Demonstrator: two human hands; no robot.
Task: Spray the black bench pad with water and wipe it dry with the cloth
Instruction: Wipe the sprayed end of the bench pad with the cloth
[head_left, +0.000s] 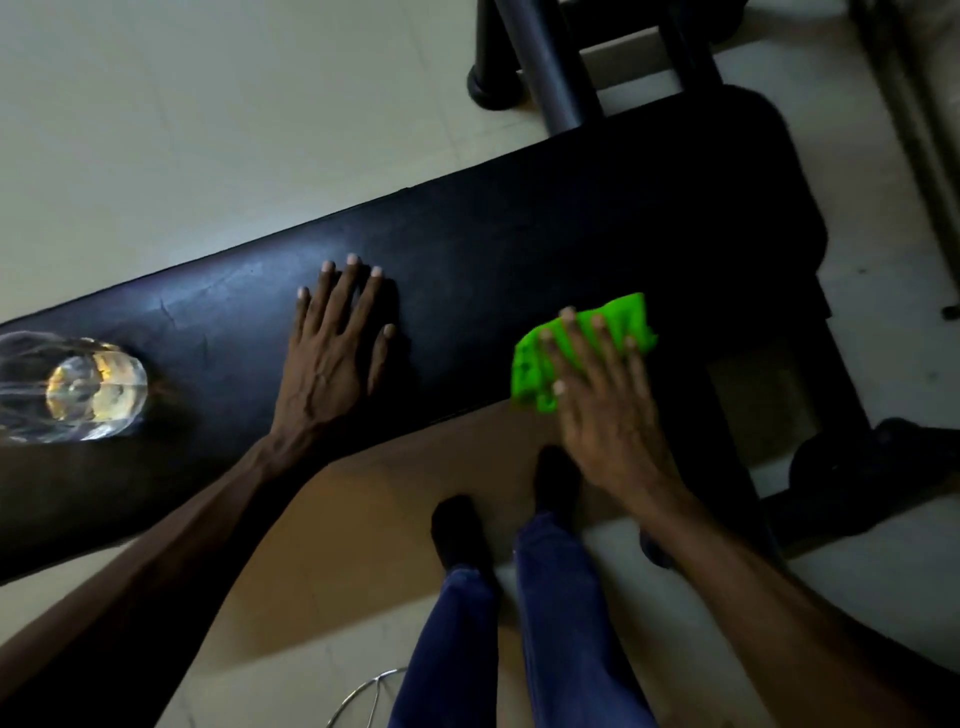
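A long black padded bench pad (467, 249) runs diagonally over pale floor tiles (182, 104), black metal frame tubes (545, 62) rising at its far end; a brown floor mat (363, 545) lies under the person's dark shoes and blue trousers; a clear plastic bottle (78, 389) stands on the pad at left; a crumpled bright green cloth (582, 353) sits on the pad's near edge, the right hand (608, 410) pressing it with spread, straight fingers; the left hand (332, 358) rests flat on the pad, fingers splayed, holding nothing.
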